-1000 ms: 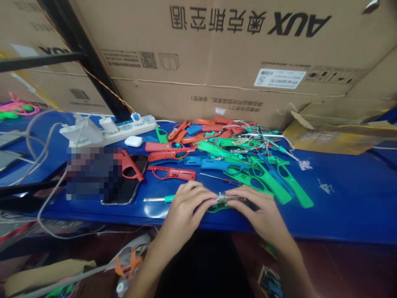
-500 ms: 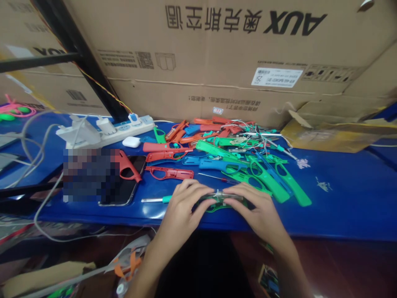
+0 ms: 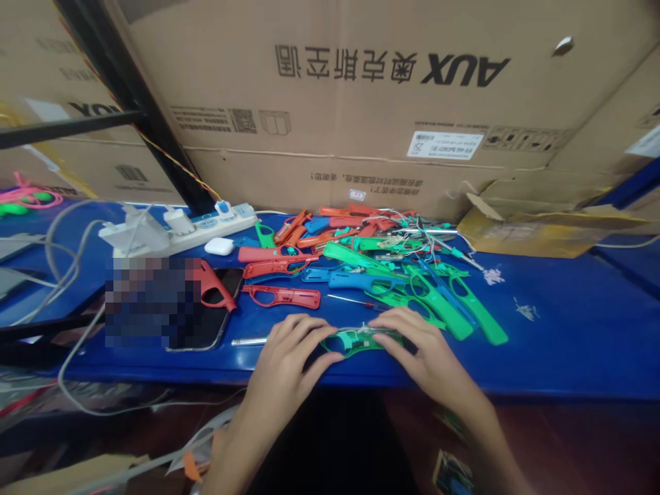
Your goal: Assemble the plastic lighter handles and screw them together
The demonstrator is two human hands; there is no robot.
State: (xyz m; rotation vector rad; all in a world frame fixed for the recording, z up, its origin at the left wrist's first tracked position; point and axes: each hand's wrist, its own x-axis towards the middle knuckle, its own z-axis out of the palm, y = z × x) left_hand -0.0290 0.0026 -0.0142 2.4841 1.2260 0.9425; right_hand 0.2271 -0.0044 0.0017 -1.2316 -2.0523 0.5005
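Observation:
Near the front edge of the blue table, both of my hands are on a green utility lighter (image 3: 355,349) whose casing lies open, showing teal and clear parts and thin wire inside. Its metal tube (image 3: 248,342) pokes out to the left from under my left hand (image 3: 291,357). That hand grips the left part of the casing, thumb in front and fingers behind. At the other end, my right hand (image 3: 420,347) pinches the casing's parts between thumb and fingers. Some of the lighter is hidden by my fingers.
Behind my hands lies a heap of red, blue and green casing halves (image 3: 366,275); a thin screwdriver (image 3: 350,300) is in front of it. A phone (image 3: 216,323), white earphone case (image 3: 219,246) and power strip (image 3: 216,223) are to the left. Cardboard boxes (image 3: 330,130) stand behind.
My hands have moved slightly apart, exposing more of the green casing and its inner parts between them. The head view has shifted a little.

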